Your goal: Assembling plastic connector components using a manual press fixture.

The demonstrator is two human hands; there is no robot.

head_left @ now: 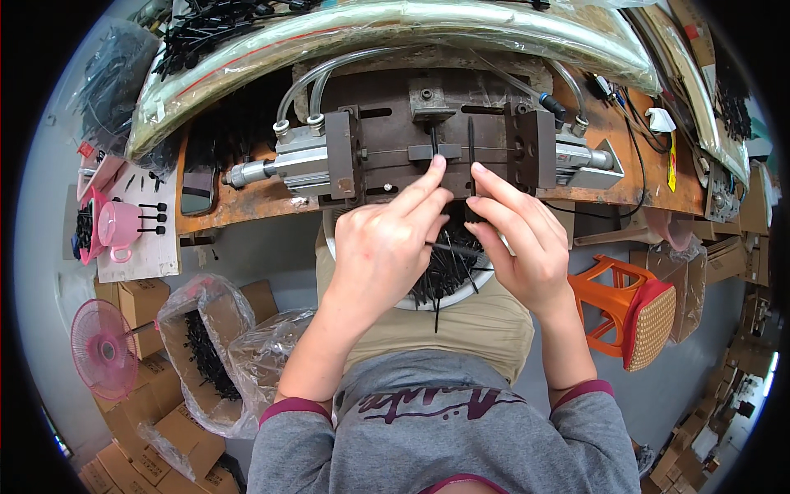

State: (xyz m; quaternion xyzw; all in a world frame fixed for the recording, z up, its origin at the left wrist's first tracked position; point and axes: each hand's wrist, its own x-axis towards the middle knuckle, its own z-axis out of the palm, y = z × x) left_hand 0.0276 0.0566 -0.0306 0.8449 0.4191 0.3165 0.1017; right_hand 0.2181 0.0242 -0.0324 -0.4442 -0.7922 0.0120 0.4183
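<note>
A metal clamping fixture (pixel 398 175) with a cylinder on each side stands on the bench edge. One thin black rod (pixel 435 138) sits upright at its middle block. My left hand (pixel 380 247) reaches to that rod with the index fingertip touching its lower end. The other fingers are curled, and a second black rod (pixel 454 248) sticks out from under them. Between the thumb and fingers of my right hand (pixel 527 239) is a black rod (pixel 471 140), its tip pointing away over the fixture. Below both hands, a white tub (pixel 405 305) of black rods rests on my lap.
Air hoses (pixel 306 82) arch behind the fixture. A phone (pixel 198 188) lies at left, near a pink mug (pixel 118 224). An orange stool (pixel 613 300) stands at right. A pink fan (pixel 104 350) and a plastic-lined box (pixel 193 362) are at lower left.
</note>
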